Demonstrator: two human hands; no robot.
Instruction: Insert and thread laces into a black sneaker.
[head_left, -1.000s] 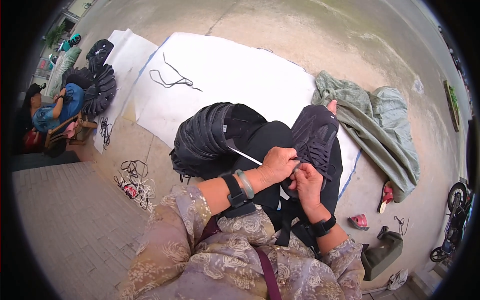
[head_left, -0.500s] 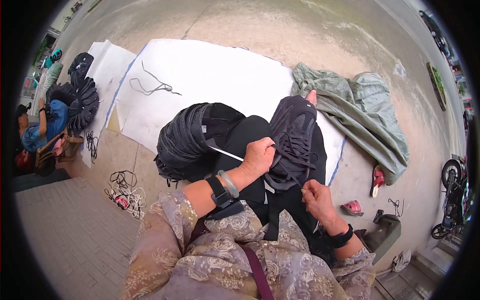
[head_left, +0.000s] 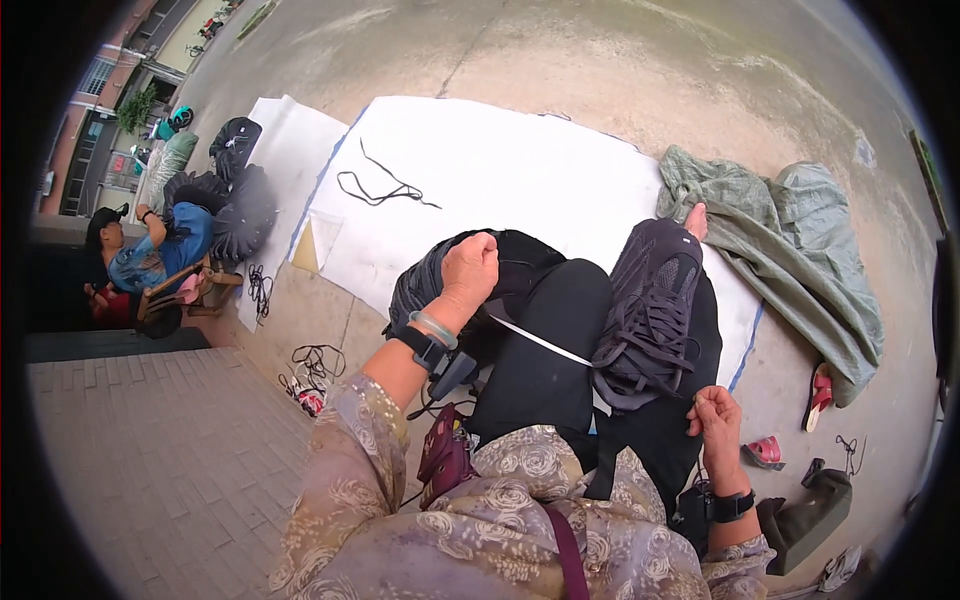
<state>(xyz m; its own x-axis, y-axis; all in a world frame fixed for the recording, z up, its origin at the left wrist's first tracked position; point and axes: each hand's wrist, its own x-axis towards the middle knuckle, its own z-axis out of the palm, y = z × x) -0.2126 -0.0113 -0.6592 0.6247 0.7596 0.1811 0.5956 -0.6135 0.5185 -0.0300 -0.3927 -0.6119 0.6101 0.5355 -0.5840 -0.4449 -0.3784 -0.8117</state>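
A dark grey shoe upper (head_left: 655, 310) with black laces threaded through it lies on my right thigh. My left hand (head_left: 470, 268) is raised left of it, its fingers curled closed and whatever they hold hidden. Just under that hand a black, layered bundle (head_left: 420, 280), seemingly of nested shoe uppers, rests at my left leg. My right hand (head_left: 716, 415) hovers beside my right thigh, below the shoe upper; its fingers are closed and nothing in them can be made out. A white strap (head_left: 540, 340) runs across my left thigh.
White sheeting (head_left: 480, 165) covers the ground ahead, with a loose black lace (head_left: 385, 190) on it. A grey-green tarp (head_left: 800, 240) lies to the right, near red sandals (head_left: 820, 395). Tangled laces (head_left: 318, 370) lie at left. Another person (head_left: 170, 250) sits beside black bundles (head_left: 245, 205).
Both hands have come away from the shoe laces. The left hand has lifted toward the bundle; the right has drawn back from the shoe. The whole view has shifted left.
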